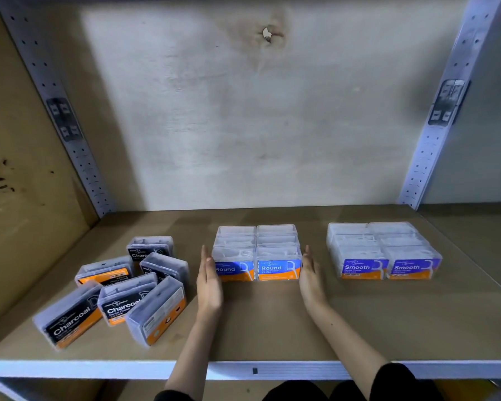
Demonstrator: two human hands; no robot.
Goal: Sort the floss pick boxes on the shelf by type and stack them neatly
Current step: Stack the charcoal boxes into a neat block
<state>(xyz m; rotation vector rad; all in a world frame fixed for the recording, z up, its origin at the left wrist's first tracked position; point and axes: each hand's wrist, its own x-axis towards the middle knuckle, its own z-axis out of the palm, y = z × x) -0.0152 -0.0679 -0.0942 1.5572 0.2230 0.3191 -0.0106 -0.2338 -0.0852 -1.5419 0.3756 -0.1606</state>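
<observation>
**Blue "Round" block getting squared up; black "Charcoal" boxes lying unsorted**

Clear plastic floss pick boxes with blue-and-orange "Round" labels (256, 253) are sitting as a tidy two-column block at the middle of the brown board shelf (272, 328), set back from its front edge. The left hand (210, 280) and right hand (310, 274) are flanking that block, palms facing in and fingers straight. Each grip is lying flat and open against a side wall, curling round nothing. The person is seemingly pressing the columns together.

Toward the right edge, clear boxes with purple-and-orange "Smooth" labels (383, 250) are standing in a matching neat block, well apart from the Round one. Two of the three types are looking finished. Clear boxes with black-and-orange "Charcoal" labels (122, 287) are lying jumbled near the front left corner, tilted at different angles, some leaning on each other. Gathering and stacking them is what is remaining.

Room is looking generous: bare board is running between the blocks, along the front edge and back to the pale rear wall (243, 125). The frontmost Charcoal boxes are lying near the front edge, so a careless slide is risking a fall.
</observation>
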